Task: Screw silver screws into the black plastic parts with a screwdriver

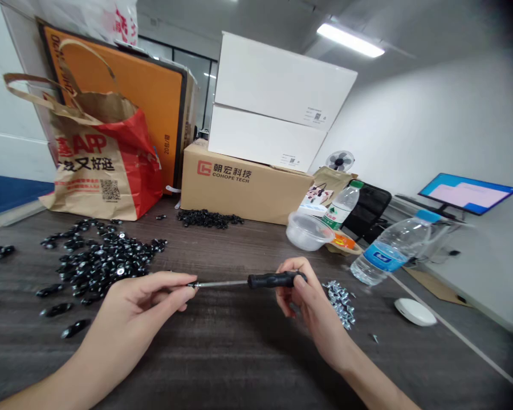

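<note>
My right hand is closed round the black handle of a screwdriver, held level over the table. Its metal shaft points left, and the tip meets a small black part pinched between the thumb and forefinger of my left hand. Most of that part is hidden by the fingertips. A heap of small black parts with shiny metal spots lies to the left, behind my left hand. Silvery screws are piled just right of my right hand, with a single screw apart from them.
Another black pile lies before a cardboard box with white boxes stacked on it. A paper bag stands back left. At right are a plastic tub, water bottles and a white mouse.
</note>
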Tool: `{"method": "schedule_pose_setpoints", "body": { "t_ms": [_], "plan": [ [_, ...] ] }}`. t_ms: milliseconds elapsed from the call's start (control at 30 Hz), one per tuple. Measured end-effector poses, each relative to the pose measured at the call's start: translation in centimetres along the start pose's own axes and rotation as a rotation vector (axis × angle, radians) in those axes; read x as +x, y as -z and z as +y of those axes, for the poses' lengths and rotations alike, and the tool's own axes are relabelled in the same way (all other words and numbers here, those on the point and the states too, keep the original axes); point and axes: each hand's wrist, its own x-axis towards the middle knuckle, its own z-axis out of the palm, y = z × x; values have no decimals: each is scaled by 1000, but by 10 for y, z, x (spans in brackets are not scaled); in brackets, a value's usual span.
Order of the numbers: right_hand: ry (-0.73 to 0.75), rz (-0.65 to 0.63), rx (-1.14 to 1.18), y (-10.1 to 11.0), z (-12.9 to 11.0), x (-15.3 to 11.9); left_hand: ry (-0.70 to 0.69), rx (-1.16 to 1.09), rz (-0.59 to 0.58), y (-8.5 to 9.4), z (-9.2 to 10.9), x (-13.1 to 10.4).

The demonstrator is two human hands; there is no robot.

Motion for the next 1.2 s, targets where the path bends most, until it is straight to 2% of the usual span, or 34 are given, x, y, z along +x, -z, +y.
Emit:
{"method": "schedule_pose_setpoints", "body": {
  "t_ms": [167, 367, 533, 700, 833, 1000, 1200],
  "plan": [
    [39, 65, -143, -1, 4, 1, -5, -24, 2, 1, -1, 0],
    [-22, -34, 36, -4, 4, 0, -22, -34, 8, 1, 0, 0],
    [33, 43, -64, -3, 6, 1, -14, -31, 3, 0, -2, 0],
    [-27, -41, 68, -4, 3, 1, -17, -43, 14, 1, -1, 1],
    [31, 50, -46, -5, 1, 1, -19, -36, 8, 1, 0, 1],
    [-41, -23, 61, -6, 1, -1, -12, -33, 12, 1, 0, 1],
    [23, 24, -74, -5, 0, -1, -6, -37, 16, 1, 0, 3]
  ]
}}
